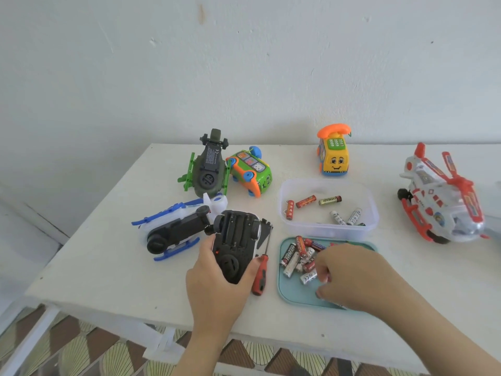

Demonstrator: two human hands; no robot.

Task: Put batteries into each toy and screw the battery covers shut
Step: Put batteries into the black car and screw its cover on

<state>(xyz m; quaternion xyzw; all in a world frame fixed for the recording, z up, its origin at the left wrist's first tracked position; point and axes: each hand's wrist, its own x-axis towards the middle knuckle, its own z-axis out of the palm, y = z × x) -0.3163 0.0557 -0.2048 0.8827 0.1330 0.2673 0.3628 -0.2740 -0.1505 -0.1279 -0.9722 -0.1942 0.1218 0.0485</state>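
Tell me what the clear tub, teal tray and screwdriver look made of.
Clear tub: translucent plastic, likely; batteries show through its wall.
Teal tray: opaque matte plastic, probably; moulded raised rim.
Screwdriver: glossy red-black handle, plastic or rubber; dark shaft, apparently metal.

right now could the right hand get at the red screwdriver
Probably yes: the screwdriver lies uncovered between the toy car and the tray, close to the right hand.

head cam | faces forward and down | near, above white table (pixel 108 253) | wall (pixel 244 63) fills upper half
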